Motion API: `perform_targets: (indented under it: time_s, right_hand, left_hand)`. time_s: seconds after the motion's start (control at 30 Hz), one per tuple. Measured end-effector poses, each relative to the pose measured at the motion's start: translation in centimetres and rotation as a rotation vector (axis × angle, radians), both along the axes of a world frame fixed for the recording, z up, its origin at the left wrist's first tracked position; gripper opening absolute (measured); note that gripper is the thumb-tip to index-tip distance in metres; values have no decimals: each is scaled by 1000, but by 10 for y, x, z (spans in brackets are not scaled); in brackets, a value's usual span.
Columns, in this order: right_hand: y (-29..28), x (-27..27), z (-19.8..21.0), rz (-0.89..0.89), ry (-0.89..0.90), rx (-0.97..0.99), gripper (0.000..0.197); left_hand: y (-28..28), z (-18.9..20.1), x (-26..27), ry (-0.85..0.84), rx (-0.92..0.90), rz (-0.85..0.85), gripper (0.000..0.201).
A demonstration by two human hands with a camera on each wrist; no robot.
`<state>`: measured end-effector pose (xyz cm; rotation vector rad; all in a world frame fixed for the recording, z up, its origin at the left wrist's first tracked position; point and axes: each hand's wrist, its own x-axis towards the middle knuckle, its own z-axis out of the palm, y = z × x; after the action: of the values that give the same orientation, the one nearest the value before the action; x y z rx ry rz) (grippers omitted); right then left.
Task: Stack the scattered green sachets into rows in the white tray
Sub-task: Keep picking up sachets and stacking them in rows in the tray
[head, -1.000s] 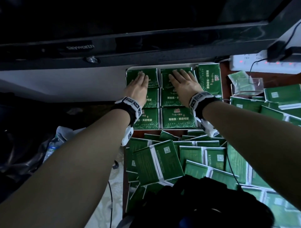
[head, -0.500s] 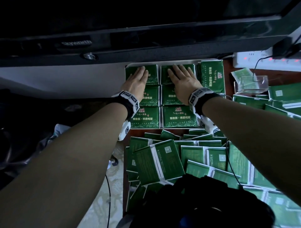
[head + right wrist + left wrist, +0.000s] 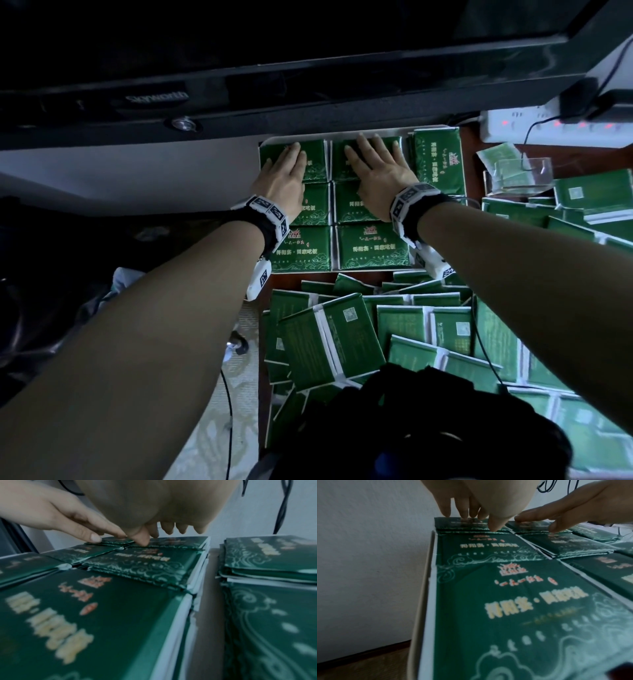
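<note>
The person's left hand (image 3: 286, 178) and right hand (image 3: 378, 171) lie flat, palms down and fingers straight, on the far stacks of green sachets (image 3: 371, 246) packed in rows in the white tray (image 3: 342, 136) under a black television (image 3: 239, 68); neither grip pinches anything, the fingertips (image 3: 445, 511) just pressing the top packets. A further pile of sachets (image 3: 438, 164) fills the tray's right side, and many loose sachets (image 3: 332, 339) lie scattered over the tabletop (image 3: 471, 171) nearer the person, beside a clear plastic box (image 3: 520, 174) and a white power strip (image 3: 548, 128).
</note>
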<state>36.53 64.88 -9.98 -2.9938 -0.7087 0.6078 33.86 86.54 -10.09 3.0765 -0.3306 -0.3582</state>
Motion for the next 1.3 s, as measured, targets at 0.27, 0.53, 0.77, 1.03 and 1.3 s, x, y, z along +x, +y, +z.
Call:
perform_targets:
  time_s: [0.27, 0.53, 0.77, 1.03, 1.3]
  right_hand:
    - [-20, -37, 42, -68, 19, 17, 66]
    - [-117, -122, 93, -381, 86, 130, 32]
    - [-251, -216, 91, -583, 114, 19, 31]
    - [-398, -267, 77, -581, 139, -96, 29]
    - [-491, -277, 58, -426, 215, -182, 28]
  left_hand:
    - [-48, 38, -30, -40, -27, -37, 49]
    - [-166, 80, -78, 89, -67, -180, 23]
    - [-281, 90, -131, 148, -6, -342, 32]
    - [-401, 81, -177, 167, 21, -275, 29]
    - [-478, 56, -234, 191, 40, -94, 45]
